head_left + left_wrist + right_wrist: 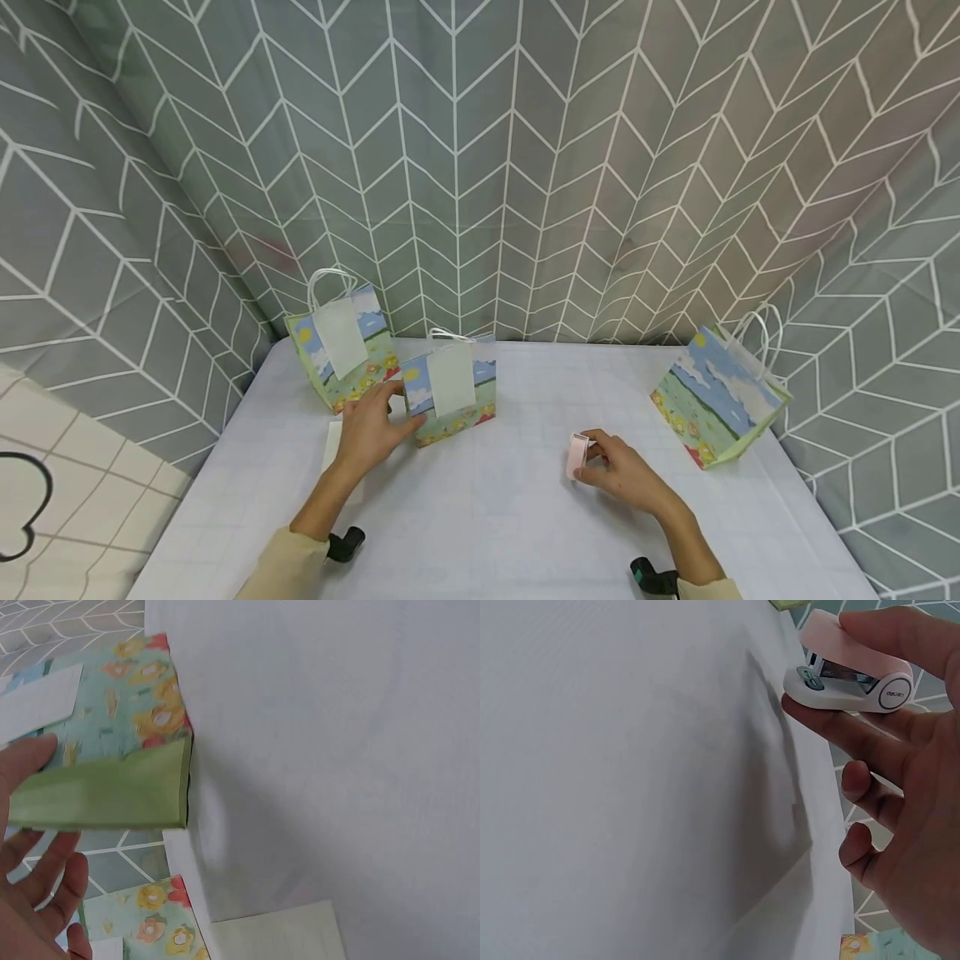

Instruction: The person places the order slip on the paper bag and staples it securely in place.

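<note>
- Nearest, counting clock hours from the middle of the white-covered surface (510,533): a black wrist device (347,546) at 8 o'clock, its dark twin (654,577) at 4.
- At 3 o'clock, the right grip (617,473) pinches a pink-and-white stapler (859,669), thumb on the pink top, a finger under the white base.
- At 9 o'clock, a pale sheet (279,934) lies partly behind the left forearm.
- Between 9 and 10, the left grip (373,429) grasps a flowered paper bag by its side, thumb on the front.
- At 11 o'clock, that flowered paper bag (485,392) carries a white slip (452,380) on its front.
- Between 2 and 3, a matching handled bag (712,392).
- At 10 o'clock, farther back, another slip-bearing bag (375,332).
- Beyond, a grey patterned curtain (480,167).
</note>
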The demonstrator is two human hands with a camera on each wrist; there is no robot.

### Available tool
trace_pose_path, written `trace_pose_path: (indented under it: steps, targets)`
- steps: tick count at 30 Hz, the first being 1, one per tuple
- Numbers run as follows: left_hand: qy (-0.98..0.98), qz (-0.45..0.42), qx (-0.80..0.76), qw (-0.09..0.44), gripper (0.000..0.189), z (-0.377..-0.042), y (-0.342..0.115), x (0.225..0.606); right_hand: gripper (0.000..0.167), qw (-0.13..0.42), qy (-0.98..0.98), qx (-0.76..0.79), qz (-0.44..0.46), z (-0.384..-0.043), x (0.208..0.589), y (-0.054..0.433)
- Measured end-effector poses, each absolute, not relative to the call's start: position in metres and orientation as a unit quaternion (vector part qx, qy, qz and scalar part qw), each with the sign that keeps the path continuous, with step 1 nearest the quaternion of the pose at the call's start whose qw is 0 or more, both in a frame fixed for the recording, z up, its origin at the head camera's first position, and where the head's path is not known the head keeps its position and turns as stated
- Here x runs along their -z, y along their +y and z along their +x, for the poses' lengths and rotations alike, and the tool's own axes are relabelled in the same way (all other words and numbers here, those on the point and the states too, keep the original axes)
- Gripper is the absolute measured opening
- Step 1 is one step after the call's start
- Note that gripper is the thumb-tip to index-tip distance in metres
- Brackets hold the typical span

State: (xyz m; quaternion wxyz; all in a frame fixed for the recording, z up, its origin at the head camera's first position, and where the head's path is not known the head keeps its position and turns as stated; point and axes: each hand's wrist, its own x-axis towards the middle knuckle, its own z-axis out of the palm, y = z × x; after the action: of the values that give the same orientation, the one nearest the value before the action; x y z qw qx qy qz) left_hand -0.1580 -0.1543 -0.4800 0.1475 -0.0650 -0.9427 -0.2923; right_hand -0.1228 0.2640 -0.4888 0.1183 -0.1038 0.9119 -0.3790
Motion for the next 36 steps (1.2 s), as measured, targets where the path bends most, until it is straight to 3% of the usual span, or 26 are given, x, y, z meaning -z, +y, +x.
trace_pose_path:
  steps: [7, 14, 19, 36]
  targets:
    - [-0.939, -0.018, 0.304, 0.16, 0.07, -0.166, -0.16, 0.48, 0.062, 0.116, 0.917, 0.366, -0.105, -0.122, 0.493, 0.271]
    - [-0.93, 0.003, 0.316, 0.189, 0.058, -0.173, -0.166, 0.481, 0.057, 0.093, 0.925, 0.35, -0.117, -0.122, 0.496, 0.275]
    - [-0.926, 0.01, 0.31, 0.215, 0.06, -0.179, -0.169, 0.483, 0.064, 0.075, 0.935, 0.33, -0.106, -0.122, 0.499, 0.277]
    - [-0.923, 0.057, 0.321, 0.204, 0.066, -0.188, -0.171, 0.484, 0.063, 0.07, 0.934, 0.344, -0.073, -0.121, 0.499, 0.285]
